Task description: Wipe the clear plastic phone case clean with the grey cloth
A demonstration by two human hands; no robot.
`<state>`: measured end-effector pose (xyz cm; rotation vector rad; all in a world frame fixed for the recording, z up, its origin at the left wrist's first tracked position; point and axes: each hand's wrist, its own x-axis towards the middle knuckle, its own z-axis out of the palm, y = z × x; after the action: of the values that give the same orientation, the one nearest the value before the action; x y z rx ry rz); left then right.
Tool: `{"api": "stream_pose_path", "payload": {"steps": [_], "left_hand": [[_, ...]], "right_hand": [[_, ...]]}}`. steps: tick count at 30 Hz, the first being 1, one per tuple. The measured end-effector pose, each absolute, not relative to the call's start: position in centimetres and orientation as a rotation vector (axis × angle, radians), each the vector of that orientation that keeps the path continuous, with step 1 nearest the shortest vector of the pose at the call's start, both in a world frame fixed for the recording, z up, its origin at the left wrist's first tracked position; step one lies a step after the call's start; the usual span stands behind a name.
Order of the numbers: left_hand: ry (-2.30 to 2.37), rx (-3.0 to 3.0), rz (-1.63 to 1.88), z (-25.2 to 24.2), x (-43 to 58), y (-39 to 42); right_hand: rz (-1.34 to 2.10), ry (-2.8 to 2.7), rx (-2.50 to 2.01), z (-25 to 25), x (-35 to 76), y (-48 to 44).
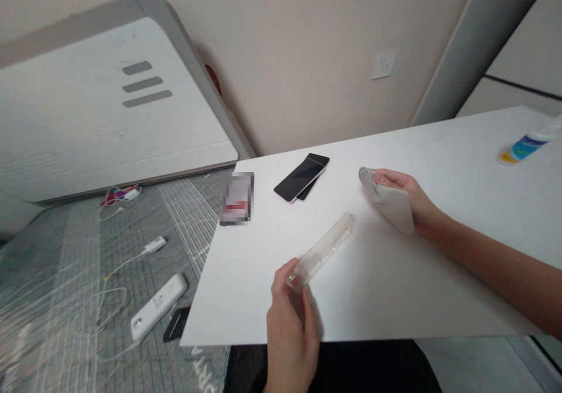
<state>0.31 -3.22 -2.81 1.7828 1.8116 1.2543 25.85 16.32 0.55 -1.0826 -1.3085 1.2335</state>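
Near the front edge of the table, my left hand (293, 317) grips one end of a clear phone case (324, 250), seen nearly edge-on and slanting up to the right. My right hand (410, 197) pinches a light grey cloth (389, 202) above the tabletop, to the right of the case and apart from it. The cloth hangs in a fold from the fingers. Beyond the case, two dark phones (301, 177) lie crossed, one partly on top of the other.
On the white table (381, 299), a blurred-out flat item (237, 198) lies at the left edge and a bottle with a blue label (527, 144) at the far right. Left of the table, a bed (144, 235) bears a white power bank (158, 306), cables and a black item (176, 324).
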Motion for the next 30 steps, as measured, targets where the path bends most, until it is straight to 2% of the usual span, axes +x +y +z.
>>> {"api": "stream_pose_path", "payload": {"steps": [6, 12, 21, 26, 30], "left_hand": [[1.645, 1.951, 1.374, -3.2, 0.0, -2.8], [1.615, 2.367, 0.809, -2.1, -0.5, -3.9], [1.538, 2.407, 0.503, 0.3, -0.4, -4.8], [1.766, 2.310, 0.705, -0.5, 1.6, -6.0], [1.969, 2.122, 0.895, -1.8, 3.4, -7.0]], "right_hand": [[1.283, -1.216, -1.057, 0.5, 25.3, 16.4], [1.280, -1.241, -1.057, 0.6, 25.3, 16.5], [0.969, -1.565, -1.107, 0.6, 26.2, 16.5], [0.772, -1.962, -0.996, 2.3, 26.3, 13.8], [0.287, -2.467, -0.861, 1.8, 25.5, 9.4]]}}
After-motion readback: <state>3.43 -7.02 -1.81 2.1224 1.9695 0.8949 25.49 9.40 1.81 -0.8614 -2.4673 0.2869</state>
